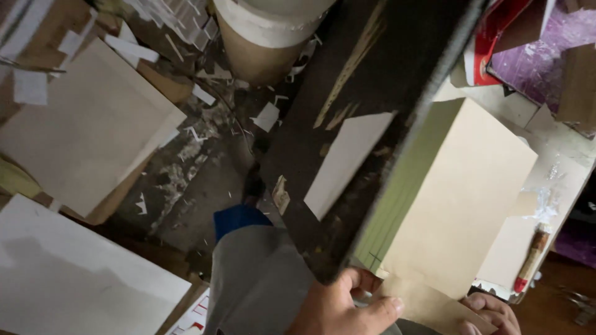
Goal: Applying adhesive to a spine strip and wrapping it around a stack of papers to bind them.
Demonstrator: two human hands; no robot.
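A tan paper sheet [428, 305] lies at the near corner of a thick paper stack [453, 198] with green-edged sides, on the table [559, 167]. The left hand [344, 307] pinches the sheet's edge between thumb and fingers; the right hand [493, 312] grips its other end, fingers curled. A red-handled brush [529, 260] lies just beside the stack.

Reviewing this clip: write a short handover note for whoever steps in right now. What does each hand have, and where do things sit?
Left hand: pinching the near corner of a tan sheet, thumb on top.
Right hand: under the same sheet's right edge, mostly hidden.
Stack of tan sheets, green along its side, stands on the worktable, just beyond the held sheet.
Red-handled tool lies right of the stack.
Done and left: the frame does not show.
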